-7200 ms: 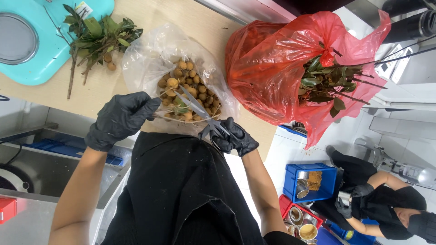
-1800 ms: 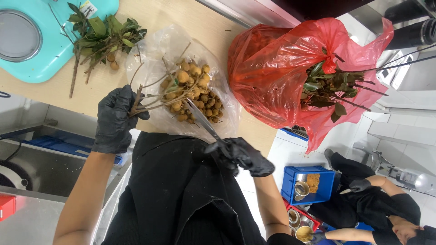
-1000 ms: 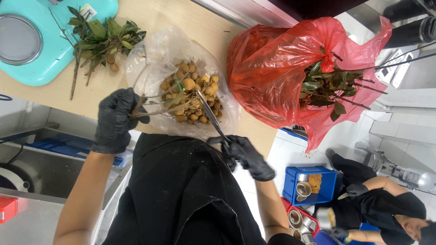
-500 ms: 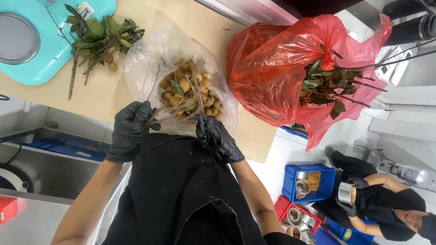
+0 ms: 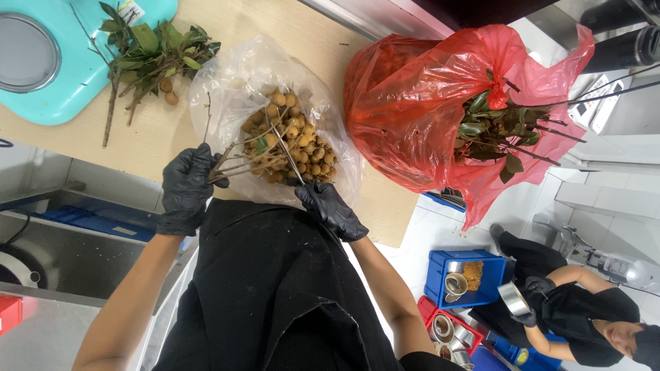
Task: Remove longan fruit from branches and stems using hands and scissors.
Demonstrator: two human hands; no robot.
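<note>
My left hand point(image 5: 184, 187), in a black glove, grips the bare stems of a bunch of small brown round fruits point(image 5: 292, 141). The bunch hangs over an open clear plastic bag point(image 5: 230, 82) that holds several loose fruits of the same kind. My right hand point(image 5: 331, 208), also in a black glove, is shut on a pair of scissors point(image 5: 289, 154). The thin blades point up into the bunch, next to the stems. Both hands are near the front edge of the wooden counter point(image 5: 148, 141).
A red plastic bag point(image 5: 419, 117) with leafy branches stands to the right of the clear bag. Cut twigs with leaves point(image 5: 148, 58) lie at the upper left beside a turquoise scale point(image 5: 62, 75). A crouching person point(image 5: 570, 309) handles metal cups by blue and red crates point(image 5: 467, 282) on the floor.
My right hand has brought the scissors from the lower right up into the bunch. My left hand has shifted slightly right with the stems, still over the clear bag.
</note>
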